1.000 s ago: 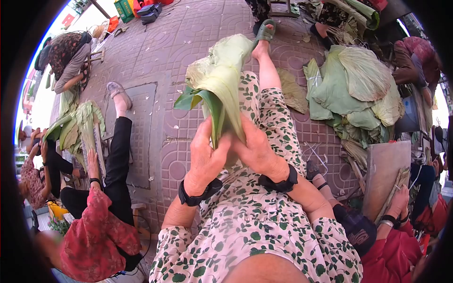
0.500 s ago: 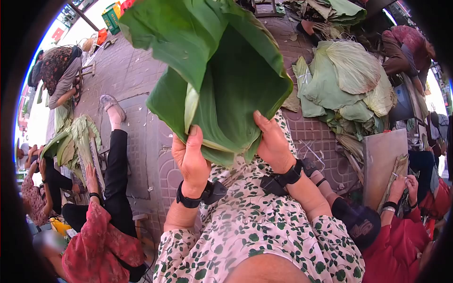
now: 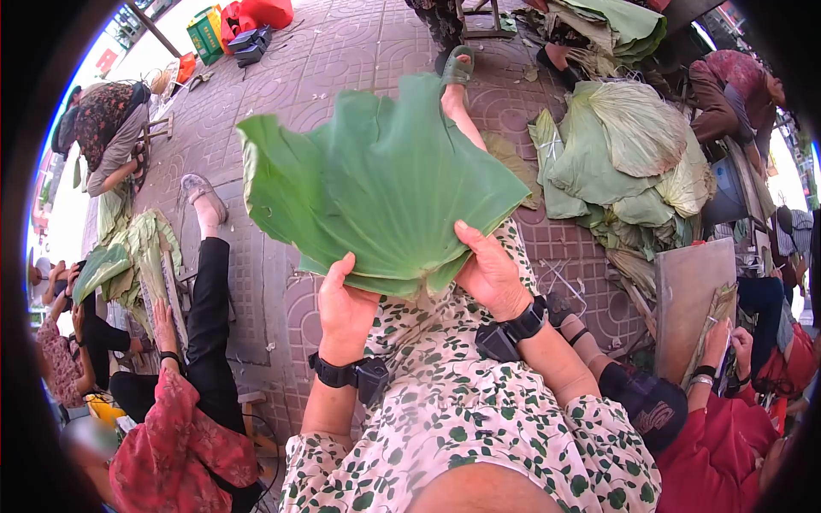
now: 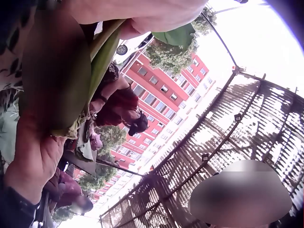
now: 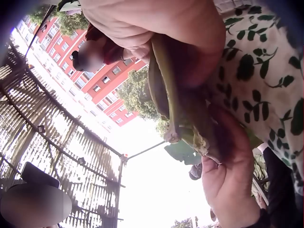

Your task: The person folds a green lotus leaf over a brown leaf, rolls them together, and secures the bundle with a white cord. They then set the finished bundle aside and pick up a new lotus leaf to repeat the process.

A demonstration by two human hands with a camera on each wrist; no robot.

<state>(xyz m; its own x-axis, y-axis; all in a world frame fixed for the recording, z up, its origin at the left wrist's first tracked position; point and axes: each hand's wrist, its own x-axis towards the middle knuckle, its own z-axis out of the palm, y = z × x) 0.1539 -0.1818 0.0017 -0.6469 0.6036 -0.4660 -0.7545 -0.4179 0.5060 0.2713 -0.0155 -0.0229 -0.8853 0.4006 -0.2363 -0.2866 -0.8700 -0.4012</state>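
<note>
A green lotus leaf spreads out in front of the person's body, its top face up, with veins running from a pale point near the lower edge. The left hand grips its lower left edge, thumb on top and fingers beneath. At the lower right edge, the right hand pinches the leaf in the same way. In the right wrist view, folded leaf layers with a thick pale rib hang between the two hands. The left wrist view shows the leaf's underside edge-on, partly covered by a blurred patch.
A large pile of dried lotus leaves lies on the paving to the right. Beside it leans a flat board. Another person's leaves are at the left. Seated people sit close on both sides. Bags stand at the far left.
The leaf was folded narrow with its pale underside outward, then was raised and opened. Now it is lower and spread flatter, green face up. The hands have moved apart to its two sides.
</note>
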